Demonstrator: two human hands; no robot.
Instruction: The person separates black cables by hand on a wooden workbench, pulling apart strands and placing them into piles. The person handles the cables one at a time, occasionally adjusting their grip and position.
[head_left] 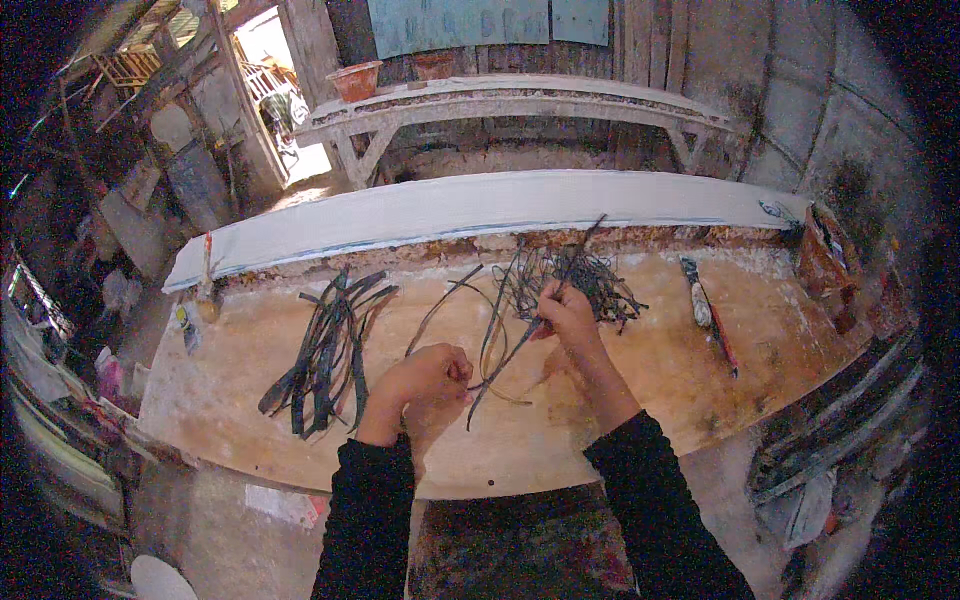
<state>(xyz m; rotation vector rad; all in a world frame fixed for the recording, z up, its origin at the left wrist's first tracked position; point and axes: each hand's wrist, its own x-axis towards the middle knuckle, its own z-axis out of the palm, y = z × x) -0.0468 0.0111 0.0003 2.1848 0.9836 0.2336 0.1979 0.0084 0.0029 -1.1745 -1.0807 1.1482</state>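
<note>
My right hand (567,310) pinches a long dark flat strip (507,362) that slants down toward the front of the wooden board. Beside its lower part my left hand (430,380) is closed, its curled fingers on a thin strand (508,399); the exact grip is partly hidden. Just behind the right hand lies a tangled heap of thin dark strips (610,288). A looser bundle of wider dark strips (335,350) rests to the left of my left hand. One curved strip (440,305) arches between the bundle and the heap.
On the wooden work board (680,400) a red-handled tool with a pale wrapped part (702,305) lies at right. A brush (208,285) stands at the far left. A long white ledge (500,205) runs behind, and a bench (520,100) with a clay-coloured pot (354,82) stands farther back.
</note>
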